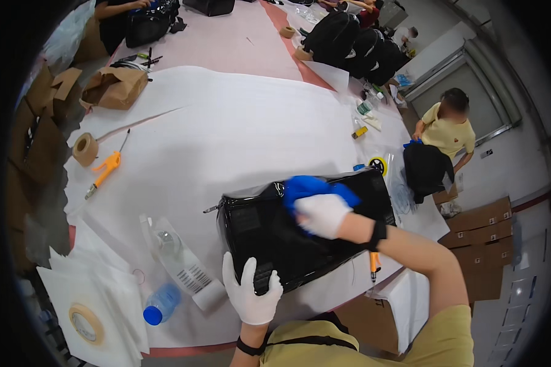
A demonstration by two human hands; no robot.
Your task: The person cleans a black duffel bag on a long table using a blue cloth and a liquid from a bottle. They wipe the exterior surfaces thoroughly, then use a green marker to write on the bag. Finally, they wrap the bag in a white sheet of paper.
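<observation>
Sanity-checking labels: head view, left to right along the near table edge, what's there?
Tape roll → blue-capped bottle → left hand on the black bag → right hand pressing a blue cloth → orange-handled tool.

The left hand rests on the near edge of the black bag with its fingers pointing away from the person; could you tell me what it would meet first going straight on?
The left hand would likely slide up the black bag itself first.

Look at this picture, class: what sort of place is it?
Probably a packing or finishing workshop. A gloved right hand wipes a glossy black bag with a blue cloth, tape rolls lie about, and cardboard boxes are stacked nearby.
</observation>
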